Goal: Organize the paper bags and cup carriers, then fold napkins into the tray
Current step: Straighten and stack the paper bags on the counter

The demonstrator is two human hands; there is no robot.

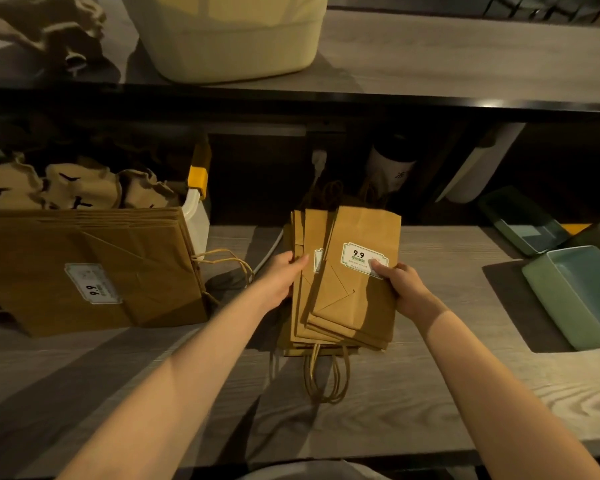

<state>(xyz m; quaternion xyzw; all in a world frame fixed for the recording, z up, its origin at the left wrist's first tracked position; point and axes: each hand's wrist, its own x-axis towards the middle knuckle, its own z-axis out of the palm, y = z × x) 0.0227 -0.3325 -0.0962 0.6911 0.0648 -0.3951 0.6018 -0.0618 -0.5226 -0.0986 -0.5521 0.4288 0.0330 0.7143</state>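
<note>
Pretty dim shot you got there, all warm yellowish light. It came from above and behind you, so your arms threw long dark shadows across the tabletop [413,403]. The recess under the shelf [465,64] was nearly black. Straight lines bowed at the edges from the wide lens, and the far corners looked soft.

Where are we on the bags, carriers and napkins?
Looks done: a stack of larger bags lies flat at left, cup carriers sit in the bin behind it. In hand: the left hand and right hand hold the smaller bags, which lie fanned and uneven. Left: squaring those, then napkins; the green tray shows none, and no napkins are in view.
</note>
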